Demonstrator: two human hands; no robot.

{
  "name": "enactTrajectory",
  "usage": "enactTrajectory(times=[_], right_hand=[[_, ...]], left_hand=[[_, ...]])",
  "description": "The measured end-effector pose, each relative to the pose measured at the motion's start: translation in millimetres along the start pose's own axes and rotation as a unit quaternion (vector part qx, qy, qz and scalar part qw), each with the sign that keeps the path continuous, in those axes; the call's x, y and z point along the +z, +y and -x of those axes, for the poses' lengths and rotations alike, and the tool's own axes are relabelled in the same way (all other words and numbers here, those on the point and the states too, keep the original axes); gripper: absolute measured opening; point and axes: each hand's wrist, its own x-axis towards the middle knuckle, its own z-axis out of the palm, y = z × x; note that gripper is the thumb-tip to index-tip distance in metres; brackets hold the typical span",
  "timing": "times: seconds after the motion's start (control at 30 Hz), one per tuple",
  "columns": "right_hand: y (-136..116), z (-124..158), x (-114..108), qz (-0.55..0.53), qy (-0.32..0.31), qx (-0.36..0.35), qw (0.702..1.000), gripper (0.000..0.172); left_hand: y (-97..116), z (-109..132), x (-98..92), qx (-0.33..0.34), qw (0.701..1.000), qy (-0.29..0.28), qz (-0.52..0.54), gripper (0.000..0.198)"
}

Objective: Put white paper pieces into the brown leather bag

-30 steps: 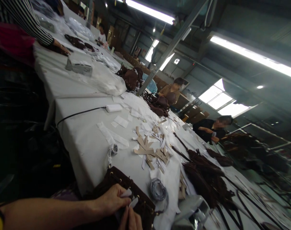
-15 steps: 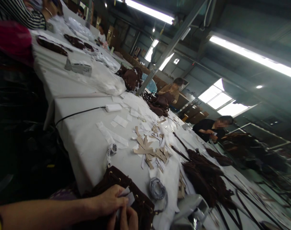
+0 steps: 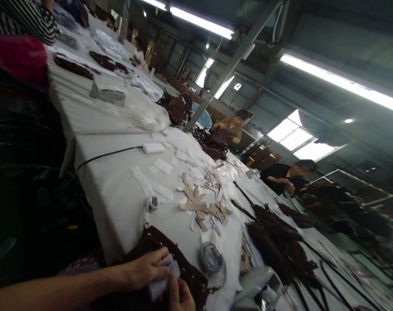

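My left hand (image 3: 144,270) rests at the bottom edge on a dark brown leather bag piece (image 3: 190,276) with metal eyelets, fingers curled round a small white paper strip (image 3: 162,278). My right hand (image 3: 180,296) comes up from the frame's bottom edge and pinches the same strip from below. The bag piece lies on the near edge of the white-covered table (image 3: 118,190). A grey coil of cord (image 3: 212,258) sits just right of my hands.
Tan leather strips (image 3: 199,205) and white paper scraps litter the table's middle. Dark brown tassels and straps (image 3: 277,242) are heaped at right. A white power adapter (image 3: 153,147) with black cable lies farther back. A striped sleeve (image 3: 28,17) shows top left; other people sit across.
The view shifted slightly. My hands drew the white strip lower and closer together over the bag piece. The striped-sleeved person's arm pulled back from the far table.
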Motion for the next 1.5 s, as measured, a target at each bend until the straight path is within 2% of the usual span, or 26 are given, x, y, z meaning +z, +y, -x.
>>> enactTrajectory(times=[0.1, 0.23, 0.33, 0.47, 0.6, 0.67, 0.83, 1.03, 1.2, 1.3, 1.4, 1.5], right_hand=[[-5, -4, 0, -0.03, -0.051, 0.044, 0.997, 0.06], [-11, -10, 3, -0.113, -0.14, 0.102, 0.978, 0.06], [-8, -13, 7, -0.159, -0.121, 0.108, 0.974, 0.056], [-1, -12, 7, -0.2, -0.104, 0.111, 0.968, 0.049], [-9, -3, 8, -0.228, -0.103, 0.107, 0.962, 0.046], [-16, 2, 9, -0.242, -0.092, 0.101, 0.961, 0.047], [-15, 6, 11, -0.243, -0.066, 0.101, 0.963, 0.051], [-5, -1, 8, -0.213, -0.062, 0.096, 0.97, 0.053], [-5, -5, 7, -0.22, -0.064, 0.103, 0.968, 0.052], [-5, -4, 8, -0.198, -0.051, 0.097, 0.974, 0.052], [-7, -2, 8, -0.181, -0.039, 0.096, 0.978, 0.051], [-16, -2, 9, -0.202, -0.032, 0.121, 0.971, 0.05]], left_hand=[[3, 2, -2.1, -0.003, 0.999, -0.025, -0.021, 0.034], [12, 5, -5.6, 0.031, 0.982, -0.001, -0.186, 0.02], [16, 7, -1.7, 0.052, 0.958, 0.046, -0.277, 0.014], [8, 9, 10.6, 0.063, 0.964, 0.101, -0.238, 0.017], [-10, 12, 14.9, 0.069, 0.969, 0.163, -0.172, 0.036], [-19, 13, 14.7, 0.065, 0.972, 0.175, -0.145, 0.044], [-28, 16, 21.5, 0.012, 0.988, 0.146, -0.041, 0.061], [-19, 25, 33.3, 0.105, 0.976, 0.179, -0.07, 0.047], [-27, 26, 28.9, 0.142, 0.956, 0.2, -0.163, 0.039], [-34, 27, 25.1, 0.165, 0.945, 0.162, -0.233, 0.038], [-36, 29, 24.3, 0.16, 0.932, 0.13, -0.299, 0.041], [-35, 31, 24.2, 0.148, 0.904, 0.095, -0.391, 0.047]])
